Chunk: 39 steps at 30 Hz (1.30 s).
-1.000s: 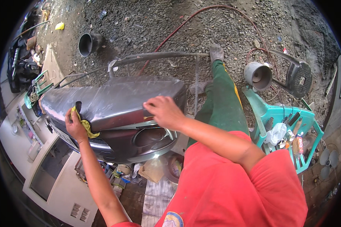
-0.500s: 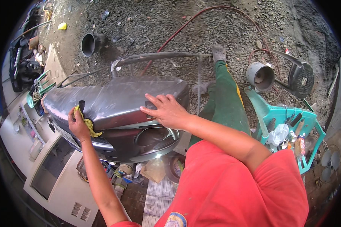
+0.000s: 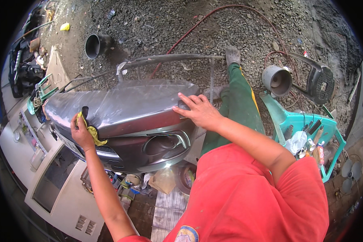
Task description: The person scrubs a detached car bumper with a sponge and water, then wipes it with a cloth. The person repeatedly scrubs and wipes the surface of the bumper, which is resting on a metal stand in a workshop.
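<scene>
A dark grey car bumper (image 3: 137, 99), glossy and streaked with dull patches, lies across a thin metal stand (image 3: 165, 58) in front of me. My left hand (image 3: 81, 134) grips a yellow cloth (image 3: 94, 136) against the bumper's left part, and a small black flap shows beside the fingers. Over at the bumper's right end, my right hand (image 3: 200, 111) presses a small dark grey pad (image 3: 183, 105) onto the edge, with thumb and fingers around it. The pad is partly covered by the hand, so its exact kind is unclear.
At my right stands a turquoise plastic chair (image 3: 286, 121) holding tools and a plastic bag. A grey bucket (image 3: 277, 80), a black bucket (image 3: 96, 46) and a red hose (image 3: 213, 14) rest on the gravel. A fan (image 3: 351, 170) stands far right.
My right hand has slid right along the bumper with the small pad, from above the lamp opening to the end. My left hand and the yellow cloth stay about where they were.
</scene>
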Available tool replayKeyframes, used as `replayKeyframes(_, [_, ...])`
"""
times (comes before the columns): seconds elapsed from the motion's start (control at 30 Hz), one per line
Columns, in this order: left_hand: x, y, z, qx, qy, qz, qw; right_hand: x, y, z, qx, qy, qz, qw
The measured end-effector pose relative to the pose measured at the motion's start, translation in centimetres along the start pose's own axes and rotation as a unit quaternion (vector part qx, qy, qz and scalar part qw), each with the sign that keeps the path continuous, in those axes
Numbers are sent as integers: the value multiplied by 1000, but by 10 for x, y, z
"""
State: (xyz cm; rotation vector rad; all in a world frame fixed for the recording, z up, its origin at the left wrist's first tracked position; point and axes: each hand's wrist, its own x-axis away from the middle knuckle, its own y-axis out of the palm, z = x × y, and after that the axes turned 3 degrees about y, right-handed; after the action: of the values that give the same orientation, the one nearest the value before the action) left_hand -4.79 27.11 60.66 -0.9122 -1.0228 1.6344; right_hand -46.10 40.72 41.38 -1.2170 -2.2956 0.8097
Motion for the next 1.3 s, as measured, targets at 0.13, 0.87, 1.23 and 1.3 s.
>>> replayKeyframes(0.13, [0, -1, 0, -4, -3, -3, 1000, 11, 6, 22, 30, -9, -7, 999])
replayKeyframes(0.87, [1, 2, -10, -43, 105, 79, 990, 26, -35, 44, -19, 262, 58, 963])
replayKeyframes(1.23, [89, 64, 103, -129, 227, -33, 965, 83, -226, 160, 129, 259, 146, 946])
replayKeyframes(1.3, [107, 98, 128, -132, 226, -60, 963, 96, -255, 197, 148, 279, 143, 938])
